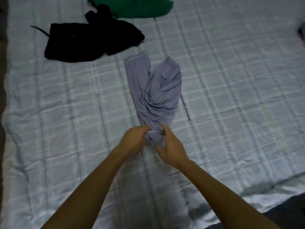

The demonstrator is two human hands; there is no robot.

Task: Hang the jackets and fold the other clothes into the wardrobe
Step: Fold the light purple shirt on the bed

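Fingers point(145, 129) of the left hand point(133, 139) are curled round the gathered near end of the lilac garment point(156, 90), and the right hand point(171, 147) meets it from the other side, thumb on top and fingers bent beneath, so both hands clutch the same bunch of cloth just below the middle of the frame. From there the garment runs up toward the centre, lying on the checked bedsheet point(66, 100) in a twisted, wrung shape with two lobes at its far end. It looks thin, light and limp: it will sag from any single hold and keep its twist, so my judgement is that it wants taking by a hem or two corners and shaking flat before folding. A black garment point(92, 42) lies crumpled in the upper left and a green garment point(135, 7) is cut off by the top edge; whether either is a jacket cannot be told. A printed strip point(185, 108) runs beside the lilac cloth, its lettering too blurred to read. A small brown spot point(162, 132) between the hands could be a label or a fingertip. A dark shape point(302, 32) at the right edge is cropped, and no wardrobe is in view
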